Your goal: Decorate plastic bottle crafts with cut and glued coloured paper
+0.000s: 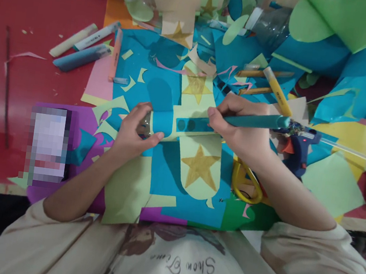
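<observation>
A small plastic bottle wrapped in pale green and blue paper [162, 123] lies sideways before me, its clear end partly covered by fingers. My left hand [133, 130] is closed round that end, thumb below and fingers above. In my right hand [241, 126] is a teal marker [261, 121], held like a pen over a blue paper strip [200, 125] on the bottle. Dark round dots show on the strip; the marker's tip is hidden by the fingers. Two pale green flaps stick out from the bottle, the near one [194, 181] and the far one [186, 93], each bearing a golden star.
Right of my right hand lies a blue hot glue gun [299, 148], with yellow-handled scissors [247, 181] under the forearm. Several markers [82, 57] lie at the left, above a blurred phone [49, 144]. Paper scraps and clear bottles [270, 25] crowd the far side.
</observation>
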The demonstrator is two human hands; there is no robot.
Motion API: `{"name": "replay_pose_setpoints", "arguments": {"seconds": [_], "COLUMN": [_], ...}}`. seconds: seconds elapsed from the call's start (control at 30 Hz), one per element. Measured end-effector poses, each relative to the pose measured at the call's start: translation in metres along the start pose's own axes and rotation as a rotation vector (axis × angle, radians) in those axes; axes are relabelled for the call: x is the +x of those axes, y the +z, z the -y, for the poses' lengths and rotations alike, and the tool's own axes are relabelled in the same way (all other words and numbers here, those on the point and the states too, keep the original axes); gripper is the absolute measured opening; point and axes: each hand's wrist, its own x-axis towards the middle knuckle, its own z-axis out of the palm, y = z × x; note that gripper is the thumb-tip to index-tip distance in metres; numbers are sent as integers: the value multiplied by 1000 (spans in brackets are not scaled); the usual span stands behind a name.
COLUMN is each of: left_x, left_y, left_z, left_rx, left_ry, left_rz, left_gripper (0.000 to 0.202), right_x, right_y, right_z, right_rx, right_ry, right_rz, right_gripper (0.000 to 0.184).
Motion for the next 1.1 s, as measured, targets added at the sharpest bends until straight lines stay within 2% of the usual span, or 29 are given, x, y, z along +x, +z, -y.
{"name": "replay_pose_setpoints", "arguments": {"seconds": [0.17, 0.37, 0.67, 0.77, 0.93, 1.1], "left_x": [2, 1, 2, 2, 1, 1], "left_y": [-1, -2, -1, -1, -2, -2], "left_z": [0, -2, 1, -2, -5, -2], "left_rx": [-111, -75, -67, -69, -95, -76], "left_ry": [-6, -14, 16, 10, -23, -18], "left_rz": [0, 7, -18, -12, 22, 19], "left_gripper": [40, 38, 38, 38, 39, 40], "right_x": [0, 2, 3, 3, 1, 2], "right_y": [0, 0, -5, -5, -2, 0], "right_z": [-1, 1, 3, 3, 0, 0], "right_rx": [10, 38, 33, 93, 164, 64], "right_ry": [-3, 7, 7, 8, 45, 37], "right_rz": [45, 56, 123, 76, -115, -72], "right_gripper": [38, 44, 40, 39, 37, 44]}}
